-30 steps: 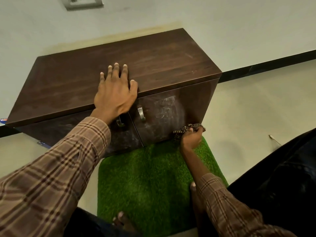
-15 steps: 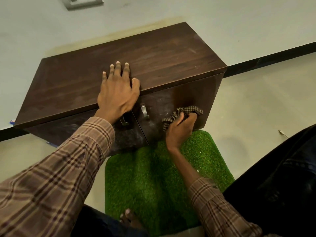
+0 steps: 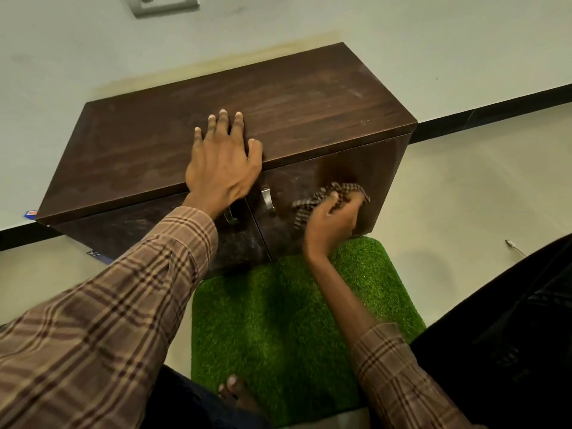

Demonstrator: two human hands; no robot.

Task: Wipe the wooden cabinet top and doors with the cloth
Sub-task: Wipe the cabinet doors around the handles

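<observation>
Your right hand [image 3: 332,219] grips the soft, limp checked brown cloth [image 3: 328,196] bunched against the dark wooden cabinet's right door [image 3: 356,168]; keep it wadded. Your left hand [image 3: 223,168] rests flat, fingers spread, on the top [image 3: 309,100].

Views: one only, the head camera; no second view shares the scene.
Position: above the cabinet [image 3: 241,119], on the person's head.
Facing: forward and steeply down, toward the wall [image 3: 309,23] behind the cabinet.
Tilt: the frame is rolled; the skirting [image 3: 495,109] rises to the right.
Nearness: close; both sleeves fill the lower corners, a foot [image 3: 238,394] shows at the bottom edge.
Lens: wide-angle, bending the floor [image 3: 479,187] edges.
</observation>
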